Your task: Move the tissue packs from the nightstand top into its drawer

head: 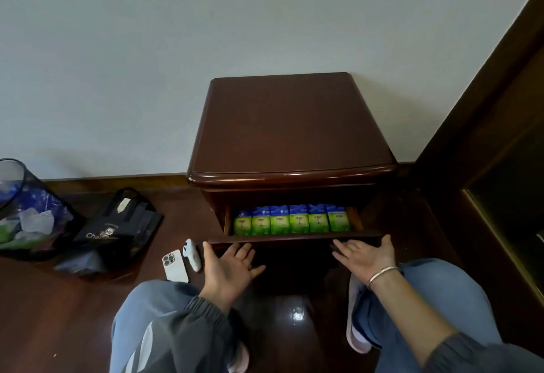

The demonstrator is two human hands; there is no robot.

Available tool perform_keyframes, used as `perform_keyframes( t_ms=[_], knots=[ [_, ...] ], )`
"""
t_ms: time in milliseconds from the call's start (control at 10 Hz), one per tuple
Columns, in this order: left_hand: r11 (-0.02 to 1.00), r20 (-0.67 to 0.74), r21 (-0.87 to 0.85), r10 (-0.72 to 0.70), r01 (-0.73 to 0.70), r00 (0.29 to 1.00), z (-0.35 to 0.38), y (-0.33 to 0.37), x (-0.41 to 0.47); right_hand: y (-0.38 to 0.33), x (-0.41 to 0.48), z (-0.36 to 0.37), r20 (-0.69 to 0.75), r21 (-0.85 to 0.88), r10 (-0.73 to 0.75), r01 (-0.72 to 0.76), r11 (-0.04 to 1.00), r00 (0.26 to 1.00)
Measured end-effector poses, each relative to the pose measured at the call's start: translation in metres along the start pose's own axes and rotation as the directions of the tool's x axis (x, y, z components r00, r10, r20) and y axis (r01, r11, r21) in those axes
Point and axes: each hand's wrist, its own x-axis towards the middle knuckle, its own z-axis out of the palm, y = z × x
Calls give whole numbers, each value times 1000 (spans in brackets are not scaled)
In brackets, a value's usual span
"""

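A dark wooden nightstand (291,125) stands against the wall with a bare top. Its drawer (297,238) is partly pulled out. Inside it, several green-and-blue tissue packs (291,219) stand upright in a neat row. My left hand (229,269) is palm up, fingers spread, just under the left part of the drawer front. My right hand (365,257), wearing a silver bracelet, is also palm up and spread under the right part of the drawer front. Neither hand holds anything.
On the wood floor to the left lie a white phone (175,266) and a white controller (192,255). Further left stand a black bag (117,231) and a mesh bin (26,207). Dark wooden furniture (500,166) rises on the right. My knees fill the bottom.
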Motion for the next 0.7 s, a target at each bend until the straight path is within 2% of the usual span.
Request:
perform_keyframes(
  t_ms=[200, 400, 500, 600, 700],
  knots=[
    [1000, 61, 18, 19, -20, 998, 18, 21, 45, -5, 39, 24, 68, 29, -53, 51, 998, 996],
    [998, 19, 35, 53, -54, 998, 17, 31, 68, -8, 58, 37, 45, 22, -80, 79, 997, 996],
    [992, -43, 121, 46, -40, 998, 16, 34, 63, -8, 50, 39, 7, -18, -67, 67, 998, 998],
    [948, -123, 318, 61, -19, 991, 28, 45, 49, -11, 31, 45, -69, -141, -87, 77, 987, 994],
    [796, -165, 594, 263, -117, 951, 37, 58, 8, -12, -15, 50, -73, -290, -138, 112, 950, 988]
  ],
)
